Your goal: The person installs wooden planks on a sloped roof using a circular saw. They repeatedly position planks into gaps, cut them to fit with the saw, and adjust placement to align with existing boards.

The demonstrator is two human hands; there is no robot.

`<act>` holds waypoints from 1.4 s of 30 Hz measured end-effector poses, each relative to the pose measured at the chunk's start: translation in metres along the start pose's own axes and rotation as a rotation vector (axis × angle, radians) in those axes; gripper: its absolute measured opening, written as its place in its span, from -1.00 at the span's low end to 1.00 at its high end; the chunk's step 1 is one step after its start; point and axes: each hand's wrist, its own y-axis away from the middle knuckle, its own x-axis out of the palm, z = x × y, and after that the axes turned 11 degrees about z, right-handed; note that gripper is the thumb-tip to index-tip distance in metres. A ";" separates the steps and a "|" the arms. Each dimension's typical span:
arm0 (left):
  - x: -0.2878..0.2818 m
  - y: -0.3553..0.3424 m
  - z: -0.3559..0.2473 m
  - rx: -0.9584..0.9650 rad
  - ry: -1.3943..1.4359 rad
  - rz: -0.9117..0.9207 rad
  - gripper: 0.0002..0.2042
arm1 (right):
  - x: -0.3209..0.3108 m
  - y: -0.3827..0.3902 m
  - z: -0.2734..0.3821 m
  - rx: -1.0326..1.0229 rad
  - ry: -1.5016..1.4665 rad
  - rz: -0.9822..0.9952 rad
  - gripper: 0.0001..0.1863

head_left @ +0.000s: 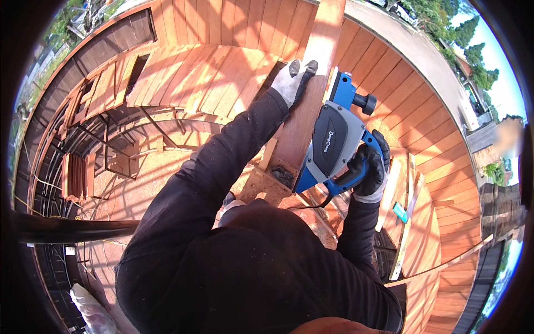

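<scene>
While the right hand [369,172] steers the planer [334,133], the left hand [293,83] rests on the board [306,119], so the planing looks under way rather than finished. The right fingers are curled around the blue rear handle. Two left fingertips lie apart on the board; the rest are hidden, so I cannot tell whether they pinch its edge.

The board runs away from the body, its far end leading up toward the curved wall [439,122]. The planer lies along its right side, apparently against it, though the line of contact is mostly hidden. How much has been shaved is not readable: the surface next to the planer is covered by the tool, and whether the blade is spinning cannot be told.

Around this, much of the building seems done. The wall has its boards in place, and seat slats [214,78] lie in a long row along its inner side. Left over, by my judgement, is the rest of the seat: gaps show in the row, and bare metal frame [105,142] stands below its left part. A stack of boards [74,175] sits beside that frame, perhaps stock for it.
</scene>
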 end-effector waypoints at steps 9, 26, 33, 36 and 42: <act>-0.050 -0.078 0.012 -0.088 -0.264 0.033 -0.67 | 0.008 0.042 -0.011 0.105 0.025 0.044 -0.47; 0.017 0.058 -0.002 -0.340 0.610 0.061 -0.67 | -0.008 -0.016 -0.003 0.006 0.033 0.035 -0.35; -0.027 -0.019 0.038 -0.188 0.360 -0.180 -0.59 | 0.002 -0.004 -0.009 0.073 0.050 0.054 -0.40; -0.053 -0.062 0.057 -0.047 0.065 -0.120 -0.61 | 0.000 0.015 -0.013 0.117 -0.006 0.101 -0.43; -0.054 -0.073 0.064 0.203 -0.389 -0.097 -0.65 | 0.009 0.031 -0.020 0.150 -0.018 0.117 -0.43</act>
